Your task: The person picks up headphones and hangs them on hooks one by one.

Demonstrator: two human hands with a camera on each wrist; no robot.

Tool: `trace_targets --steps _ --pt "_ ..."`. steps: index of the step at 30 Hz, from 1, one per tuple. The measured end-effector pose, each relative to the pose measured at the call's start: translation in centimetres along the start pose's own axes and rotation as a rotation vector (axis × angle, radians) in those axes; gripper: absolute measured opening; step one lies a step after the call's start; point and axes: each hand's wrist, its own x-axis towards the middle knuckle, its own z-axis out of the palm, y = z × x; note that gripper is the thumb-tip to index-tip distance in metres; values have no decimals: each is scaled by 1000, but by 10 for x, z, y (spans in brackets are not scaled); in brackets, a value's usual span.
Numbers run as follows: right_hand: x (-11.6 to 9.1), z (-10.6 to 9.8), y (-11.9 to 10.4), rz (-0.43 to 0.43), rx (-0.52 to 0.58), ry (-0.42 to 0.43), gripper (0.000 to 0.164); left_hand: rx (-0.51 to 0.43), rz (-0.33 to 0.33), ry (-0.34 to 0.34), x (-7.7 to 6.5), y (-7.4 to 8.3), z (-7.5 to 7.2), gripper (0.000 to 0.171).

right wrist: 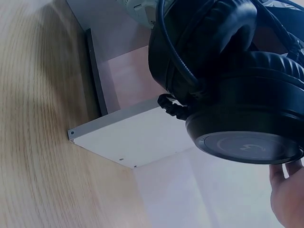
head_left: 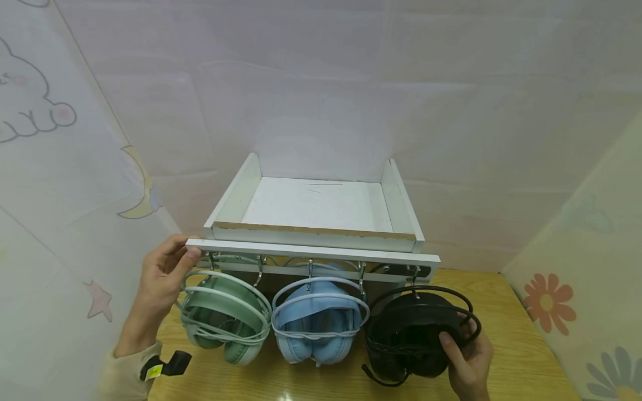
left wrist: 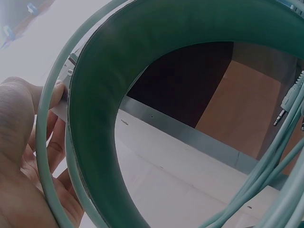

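Observation:
Three pairs of headphones hang from metal hooks along a white rail [head_left: 311, 252]: green headphones [head_left: 223, 303] at left, blue headphones [head_left: 321, 312] in the middle, black headphones [head_left: 401, 312] at right. With its thumb in front and fingers behind, my left hand [head_left: 163, 275] pinches the rail's left end. The green headband [left wrist: 92, 95] looms close in the left wrist view, partly covering that hand. My right hand [head_left: 468, 356] grips the black headphones at the right ear cup, thumb on the near side. In the right wrist view, the black ear cup [right wrist: 249, 114] hides most of its fingers.
Behind the rail stands a white shelf [head_left: 316, 209] with raised sides, on a wood-grain table [head_left: 501, 334]. Patterned sheets surround it at the back [head_left: 321, 83] and both sides. Two hooks between the headphones, such as one hook [head_left: 259, 271], carry nothing.

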Motion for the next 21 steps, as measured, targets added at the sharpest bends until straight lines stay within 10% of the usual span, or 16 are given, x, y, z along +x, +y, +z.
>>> trace_targets --steps 21 --pt "7 -14 -6 -4 -117 -123 47 34 -20 6 2 1 -4 22"
